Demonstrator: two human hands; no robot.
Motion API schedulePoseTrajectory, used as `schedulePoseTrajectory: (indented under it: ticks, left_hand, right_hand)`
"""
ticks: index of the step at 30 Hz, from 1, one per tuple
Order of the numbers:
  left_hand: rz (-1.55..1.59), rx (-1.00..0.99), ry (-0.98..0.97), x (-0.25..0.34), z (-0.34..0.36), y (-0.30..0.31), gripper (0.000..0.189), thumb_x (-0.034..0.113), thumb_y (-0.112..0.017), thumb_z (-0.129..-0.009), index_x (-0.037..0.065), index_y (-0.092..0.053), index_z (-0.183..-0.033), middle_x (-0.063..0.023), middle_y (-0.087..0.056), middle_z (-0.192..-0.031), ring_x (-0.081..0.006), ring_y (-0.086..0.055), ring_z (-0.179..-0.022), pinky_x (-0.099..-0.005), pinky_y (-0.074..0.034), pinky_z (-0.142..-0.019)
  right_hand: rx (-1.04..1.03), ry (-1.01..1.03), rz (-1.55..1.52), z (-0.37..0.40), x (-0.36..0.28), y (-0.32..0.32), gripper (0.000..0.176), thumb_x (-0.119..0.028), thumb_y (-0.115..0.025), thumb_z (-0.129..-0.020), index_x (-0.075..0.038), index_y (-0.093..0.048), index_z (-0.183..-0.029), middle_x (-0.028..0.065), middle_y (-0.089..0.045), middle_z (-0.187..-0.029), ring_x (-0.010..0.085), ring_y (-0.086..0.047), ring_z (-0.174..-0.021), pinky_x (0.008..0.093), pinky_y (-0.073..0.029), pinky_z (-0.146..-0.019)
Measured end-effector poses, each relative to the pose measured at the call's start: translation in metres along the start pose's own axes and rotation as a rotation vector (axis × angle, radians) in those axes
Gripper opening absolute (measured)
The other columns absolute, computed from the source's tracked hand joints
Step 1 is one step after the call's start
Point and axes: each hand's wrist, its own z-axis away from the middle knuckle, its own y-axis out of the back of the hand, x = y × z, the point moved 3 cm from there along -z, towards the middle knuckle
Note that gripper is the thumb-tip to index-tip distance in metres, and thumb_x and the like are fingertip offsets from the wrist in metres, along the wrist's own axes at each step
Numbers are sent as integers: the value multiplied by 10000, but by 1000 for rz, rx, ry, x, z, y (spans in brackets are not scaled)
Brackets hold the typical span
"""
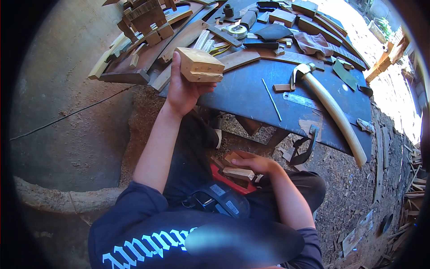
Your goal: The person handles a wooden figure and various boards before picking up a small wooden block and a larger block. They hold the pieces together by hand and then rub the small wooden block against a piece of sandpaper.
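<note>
My left hand point(182, 93) is closed round a pale wooden block point(199, 65) with a stepped edge, raised at the near left edge of the blue table point(242, 92). Low over my lap, my right hand point(253, 162) holds a small piece of wood point(233, 158), its fingers bent over it. Just below that hand lies another wood piece point(239, 173), over a red object point(224, 179). Part of the red object is hidden by the wood and my hand.
A hammer point(333, 110) lies across the table's right side, its handle past the near edge. Near it are a metal ruler point(302, 100), a thin rod point(272, 99) and a clamp point(307, 150). Wood pieces and a tape measure point(236, 31) crowd the back.
</note>
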Motion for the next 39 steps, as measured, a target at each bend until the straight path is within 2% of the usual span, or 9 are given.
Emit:
schedulePoseTrajectory:
  ticks: [10,13,16,19,20,23,24,28,39]
  left_hand:
    - [83,-24,26,-2,-2,6,977,864,-317,-945,25,-532,-1398,-168,-727,-1150,-240,-769,-939,-363,-664,-768]
    - [302,-189,37,-1,-4,10,884,752,-374,-1010,13,-466,-1486,-221,-662,-1303,-273,-735,-1048,-379,-647,-813]
    - [114,-47,6,7,5,-13,853,699,-436,-1008,18,-428,-1521,-189,-634,-1332,-266,-706,-1105,-399,-623,-851]
    - [-213,-158,35,9,19,-15,889,696,-484,-968,22,-399,-1541,-164,-616,-1357,-258,-677,-1163,-424,-600,-924]
    - [-191,-195,110,5,22,-14,867,647,-634,-910,106,-430,-1557,-98,-625,-1321,-254,-658,-1189,-403,-556,-981]
    - [-761,-295,-111,14,25,-43,937,556,-750,-860,132,-388,-1613,-124,-604,-1339,-254,-604,-1244,-390,-467,-1089]
    - [-951,-389,-336,25,23,-62,988,401,-872,-781,171,-406,-1621,-153,-577,-1316,-281,-554,-1262,-400,-409,-1124]
    - [-1379,-581,-484,29,25,-91,1007,155,-921,-630,153,-520,-1555,-148,-518,-1324,-333,-524,-1274,-415,-404,-1115]
    - [-1057,-362,-335,8,7,-41,1058,320,-978,-608,114,-521,-1540,-99,-583,-1452,-247,-504,-1399,-380,-342,-1206]
  right_hand:
    - [-13,-2,42,1,-6,-1,854,-654,-554,-1000,-67,-382,-1596,141,-522,-1507,214,-475,-1391,363,-341,-1165]
    - [-4,6,35,0,-2,-1,860,-649,-569,-996,-66,-376,-1598,137,-522,-1508,212,-483,-1382,361,-356,-1155]
    - [-23,-14,-5,-1,-2,-1,872,-642,-592,-987,-67,-367,-1602,136,-525,-1506,215,-493,-1371,357,-371,-1145]
    - [-1,-2,5,-2,0,0,880,-632,-611,-982,-71,-356,-1610,136,-531,-1504,217,-503,-1361,355,-381,-1140]
    - [-12,-4,-12,-2,0,0,883,-629,-614,-981,-71,-352,-1612,136,-533,-1503,216,-502,-1363,353,-381,-1141]
    - [-31,-9,-47,-2,-3,-1,896,-625,-624,-977,-67,-338,-1618,138,-533,-1509,217,-502,-1369,349,-383,-1145]
    - [-27,-9,-47,-2,-3,0,903,-624,-627,-975,-65,-333,-1620,139,-530,-1515,219,-502,-1372,349,-385,-1145]
    - [-52,11,-52,-5,0,2,931,-621,-633,-972,-39,-313,-1624,154,-510,-1542,230,-502,-1386,352,-387,-1152]
    - [-39,86,-41,-19,21,8,964,-619,-645,-962,-13,-294,-1625,178,-520,-1530,238,-507,-1390,354,-395,-1151]
